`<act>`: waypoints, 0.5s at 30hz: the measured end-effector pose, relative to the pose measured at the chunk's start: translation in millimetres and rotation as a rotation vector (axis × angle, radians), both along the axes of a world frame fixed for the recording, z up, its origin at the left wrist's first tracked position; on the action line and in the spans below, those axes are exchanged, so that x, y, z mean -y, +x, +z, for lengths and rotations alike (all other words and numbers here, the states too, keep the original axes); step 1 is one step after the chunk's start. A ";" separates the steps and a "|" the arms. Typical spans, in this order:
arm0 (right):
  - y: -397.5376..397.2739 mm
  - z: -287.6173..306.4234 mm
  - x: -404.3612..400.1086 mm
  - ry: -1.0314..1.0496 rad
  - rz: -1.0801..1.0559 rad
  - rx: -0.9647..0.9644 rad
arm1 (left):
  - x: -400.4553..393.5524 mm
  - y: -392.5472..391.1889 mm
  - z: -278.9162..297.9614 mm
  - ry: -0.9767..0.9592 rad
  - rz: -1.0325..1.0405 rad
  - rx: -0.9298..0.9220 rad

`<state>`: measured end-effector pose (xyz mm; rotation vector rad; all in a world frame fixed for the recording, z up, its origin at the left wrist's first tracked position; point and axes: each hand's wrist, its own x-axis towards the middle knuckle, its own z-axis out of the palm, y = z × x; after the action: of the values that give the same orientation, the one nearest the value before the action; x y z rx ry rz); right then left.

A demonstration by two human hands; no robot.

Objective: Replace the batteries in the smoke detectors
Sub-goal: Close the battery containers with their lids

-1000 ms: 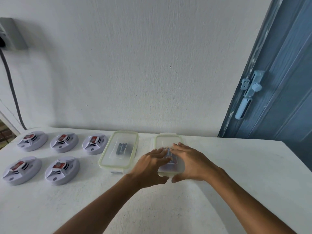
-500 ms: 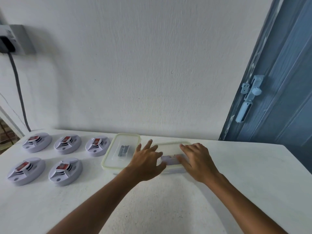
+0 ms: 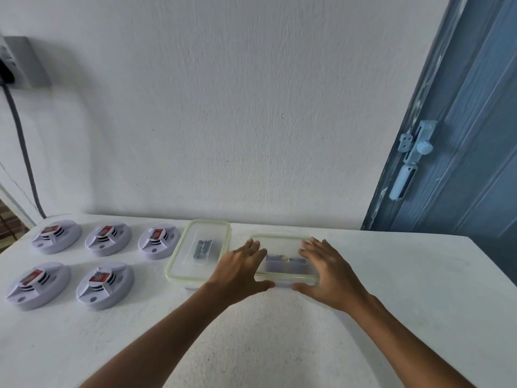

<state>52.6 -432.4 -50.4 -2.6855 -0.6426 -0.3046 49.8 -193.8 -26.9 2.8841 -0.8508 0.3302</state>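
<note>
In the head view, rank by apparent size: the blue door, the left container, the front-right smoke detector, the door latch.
Largest to smallest:
1. blue door
2. left container
3. front-right smoke detector; close to the container, nearer the camera, so unsure
4. door latch

Containers (image 3: pixel 285 249) (image 3: pixel 200 250): clear, smooth plastic with pale green rims. Smoke detectors (image 3: pixel 107 240): white, slightly glossy plastic. Table (image 3: pixel 391 275): white, rough, matt. Wall (image 3: pixel 223 107): matt, textured.
</note>
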 end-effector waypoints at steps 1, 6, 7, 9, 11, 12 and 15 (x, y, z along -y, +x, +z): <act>0.9 -2.5 -0.4 0.001 -0.007 0.025 | 0.8 0.1 -0.5 0.003 -0.004 0.010; 3.3 -9.3 -2.3 -0.020 -0.034 0.076 | 3.5 -0.2 -3.1 0.058 0.026 -0.048; 2.8 -9.6 -2.2 -0.020 -0.034 0.077 | 3.4 -0.6 -4.4 0.059 0.028 -0.051; 1.6 -8.9 -3.6 -0.020 -0.043 0.102 | 3.9 -3.0 -3.0 0.028 0.039 -0.045; 0.8 -5.1 -8.1 -0.029 -0.062 0.159 | 6.1 -6.0 -1.2 0.007 0.075 -0.035; -0.5 -2.5 -11.5 -0.017 -0.071 0.185 | 8.2 -7.2 -1.4 -0.002 0.106 -0.022; -6.5 3.7 -20.7 0.107 -0.066 0.253 | 14.0 -11.4 2.9 -0.100 0.194 -0.012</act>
<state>46.2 -411.6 -46.7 -2.5910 -0.5901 -0.6852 38.4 -207.7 -24.0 2.8760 -0.5367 0.3617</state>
